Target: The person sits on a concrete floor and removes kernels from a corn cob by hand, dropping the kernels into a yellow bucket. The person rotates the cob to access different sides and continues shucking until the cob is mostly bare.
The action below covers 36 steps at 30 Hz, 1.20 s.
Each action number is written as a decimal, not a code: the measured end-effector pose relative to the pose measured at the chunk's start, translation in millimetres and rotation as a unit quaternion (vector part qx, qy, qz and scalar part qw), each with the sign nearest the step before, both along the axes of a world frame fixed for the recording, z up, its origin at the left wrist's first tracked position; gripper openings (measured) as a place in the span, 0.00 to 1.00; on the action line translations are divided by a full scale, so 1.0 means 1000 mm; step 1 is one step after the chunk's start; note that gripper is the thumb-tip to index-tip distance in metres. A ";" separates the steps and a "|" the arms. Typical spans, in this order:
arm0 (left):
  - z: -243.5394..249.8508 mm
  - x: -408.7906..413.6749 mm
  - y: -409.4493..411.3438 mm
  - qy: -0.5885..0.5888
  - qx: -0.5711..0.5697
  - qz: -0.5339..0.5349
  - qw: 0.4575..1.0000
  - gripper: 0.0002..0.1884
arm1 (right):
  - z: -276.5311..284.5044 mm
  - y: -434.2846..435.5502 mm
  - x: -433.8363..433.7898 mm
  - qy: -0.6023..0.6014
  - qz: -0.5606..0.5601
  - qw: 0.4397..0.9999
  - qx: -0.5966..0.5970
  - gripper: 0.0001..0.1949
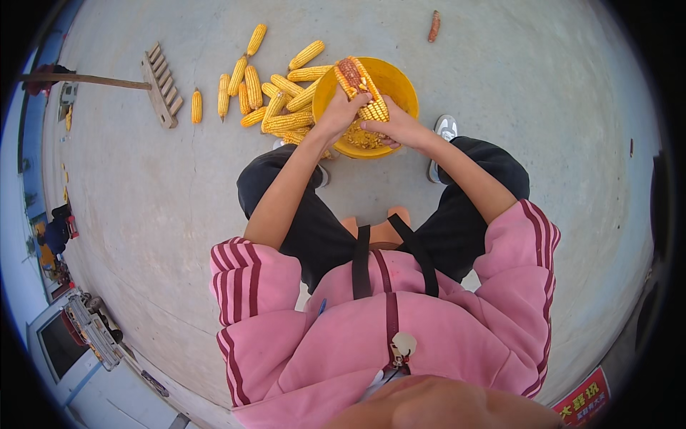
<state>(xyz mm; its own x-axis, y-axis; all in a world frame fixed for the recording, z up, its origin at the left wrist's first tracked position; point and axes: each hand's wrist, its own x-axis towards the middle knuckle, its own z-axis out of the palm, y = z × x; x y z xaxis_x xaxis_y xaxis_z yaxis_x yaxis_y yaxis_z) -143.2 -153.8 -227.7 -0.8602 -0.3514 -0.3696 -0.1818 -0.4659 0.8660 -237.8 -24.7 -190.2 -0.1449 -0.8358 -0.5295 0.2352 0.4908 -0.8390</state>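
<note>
Both hands hold one partly shelled ear of corn [351,74] over a yellow plastic bucket [408,88]. My left hand [338,113] grips its left side, with the thumb across the ear. My right hand [401,127] wraps its lower right side, thumb towards me. A strip of reddish bare cob shows along the upper part, while rows of yellow kernels stay on both sides and at the lower end. A few kernels lie loose near the left thumb. Inside the bucket are loose corn kernels [363,138]. The bucket stands on the concrete between my feet.
Several unshelled corn ears [289,122] lie heaped against the bucket's left side. Farther left is a toothed wooden rake [161,91] with a long handle. One bare cob [434,27] rests beyond the bucket. An orange stool [381,234] is under me. A cargo vehicle [91,327] stands far left.
</note>
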 end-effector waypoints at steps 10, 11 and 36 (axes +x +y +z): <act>0.018 -0.001 0.010 -0.047 -0.043 -0.025 0.998 0.32 | -0.034 0.005 -0.002 0.287 0.002 0.954 -0.090 0.36; 0.018 -0.001 0.010 -0.057 -0.066 -0.033 0.996 0.32 | -0.035 0.006 -0.002 0.291 -0.002 0.952 -0.097 0.36; 0.007 0.002 0.009 -0.039 -0.021 -0.033 0.998 0.33 | -0.035 0.005 -0.003 0.278 0.019 0.958 -0.075 0.37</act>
<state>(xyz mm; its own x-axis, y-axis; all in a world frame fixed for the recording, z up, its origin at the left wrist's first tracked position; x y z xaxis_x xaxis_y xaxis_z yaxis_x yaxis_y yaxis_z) -141.6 -145.3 -221.0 -0.8511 -0.3123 -0.4220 -0.2779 -0.4141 0.8668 -240.4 -19.7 -225.2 -0.3373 -0.9065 -0.2540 -0.2831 0.3549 -0.8910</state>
